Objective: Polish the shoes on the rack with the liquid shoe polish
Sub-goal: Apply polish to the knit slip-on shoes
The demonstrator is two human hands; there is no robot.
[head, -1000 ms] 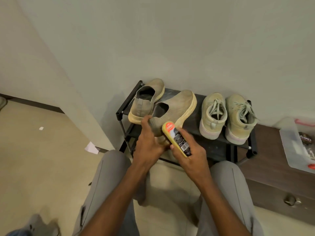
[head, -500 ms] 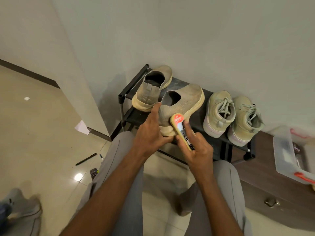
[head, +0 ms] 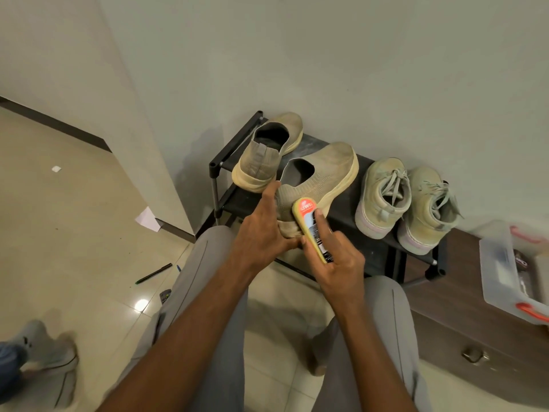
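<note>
Slip-on shoe [head: 320,176] held by left grip [head: 261,233]; right grip [head: 338,260] holds polish bottle [head: 312,230]; laced pair [head: 407,203] beside.

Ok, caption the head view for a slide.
Left hand steadies slip-on shoe while right hand presses polish bottle against it.

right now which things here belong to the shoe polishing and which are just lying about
Part of the job:
- yellow polish bottle with orange top, gripped by right hand
- beige knit slip-on shoe, held by left hand
- second beige slip-on
- pale green lace-up pair
- black metal shoe rack

Lying about:
- dark pen on the floor
- white paper scrap
- clear plastic box
</note>
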